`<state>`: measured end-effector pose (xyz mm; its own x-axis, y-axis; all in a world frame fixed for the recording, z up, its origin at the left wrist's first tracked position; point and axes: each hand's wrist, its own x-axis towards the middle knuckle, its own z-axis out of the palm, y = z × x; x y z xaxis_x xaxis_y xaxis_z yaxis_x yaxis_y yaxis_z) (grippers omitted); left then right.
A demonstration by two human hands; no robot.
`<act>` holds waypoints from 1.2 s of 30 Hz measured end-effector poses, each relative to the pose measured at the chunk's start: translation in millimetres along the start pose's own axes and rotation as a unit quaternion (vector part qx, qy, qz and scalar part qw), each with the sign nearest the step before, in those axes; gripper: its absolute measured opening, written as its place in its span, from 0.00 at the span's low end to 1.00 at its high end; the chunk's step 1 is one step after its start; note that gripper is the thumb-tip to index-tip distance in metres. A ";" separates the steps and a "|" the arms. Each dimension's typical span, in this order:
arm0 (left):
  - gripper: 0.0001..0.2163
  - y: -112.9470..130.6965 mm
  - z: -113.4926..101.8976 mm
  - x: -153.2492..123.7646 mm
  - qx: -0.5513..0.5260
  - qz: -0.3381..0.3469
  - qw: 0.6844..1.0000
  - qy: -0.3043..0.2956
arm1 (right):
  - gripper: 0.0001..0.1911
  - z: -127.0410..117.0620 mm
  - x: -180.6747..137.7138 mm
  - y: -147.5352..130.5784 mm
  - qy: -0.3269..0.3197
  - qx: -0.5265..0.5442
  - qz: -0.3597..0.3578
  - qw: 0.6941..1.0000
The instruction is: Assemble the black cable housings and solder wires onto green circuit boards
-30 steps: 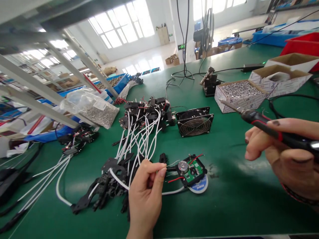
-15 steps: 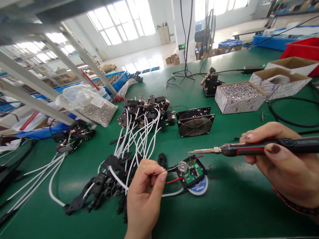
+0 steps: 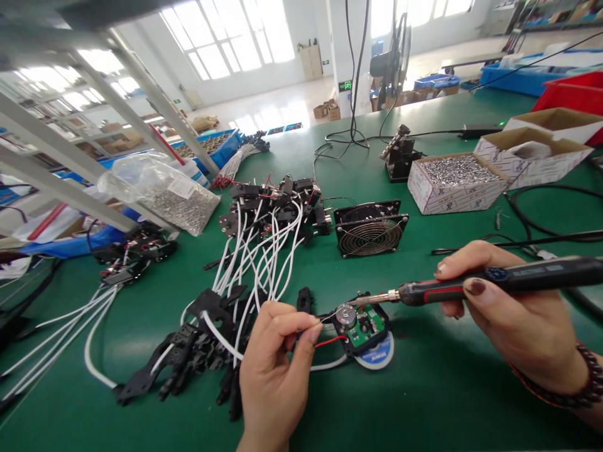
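My right hand (image 3: pixel 513 314) is closed around a soldering iron (image 3: pixel 452 285), held nearly level. Its tip reaches over the upper edge of a green circuit board (image 3: pixel 370 333) in a black housing, close to a round silver part (image 3: pixel 346 316); contact is hard to make out. Between the thumb and forefinger of my left hand (image 3: pixel 280 370) is a thin solder wire (image 3: pixel 326 317), pointing at that round part. A red wire (image 3: pixel 332 341) runs from the board toward my left fingers. Beneath the housing shows a disc with a blue label (image 3: pixel 379 355).
Black assemblies with white cables (image 3: pixel 273 251) are heaped behind my left hand. A small square fan (image 3: pixel 372 235) stands beyond the board. Farther right are a black iron stand (image 3: pixel 400 157) and a carton of small metal parts (image 3: pixel 456 185). A plastic bag (image 3: pixel 174 194) lies at left.
My right hand has moved left and slightly down, bringing the iron's tip over the board by the round part. My left hand has shifted slightly right with the solder wire.
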<state>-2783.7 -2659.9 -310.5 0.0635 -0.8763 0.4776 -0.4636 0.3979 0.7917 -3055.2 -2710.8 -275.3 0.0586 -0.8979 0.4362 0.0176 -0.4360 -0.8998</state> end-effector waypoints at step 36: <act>0.08 0.5 3.8 4.0 0.028 0.022 0.999 -0.023 | 0.11 -1.7 -2.4 1.1 -0.027 -0.024 -0.003 0.999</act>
<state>-2787.1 -2664.2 -309.7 0.0017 -0.8705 0.4921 -0.5133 0.4216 0.7475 -3057.0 -2709.3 -277.3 0.1131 -0.8909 0.4400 -0.0292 -0.4456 -0.8948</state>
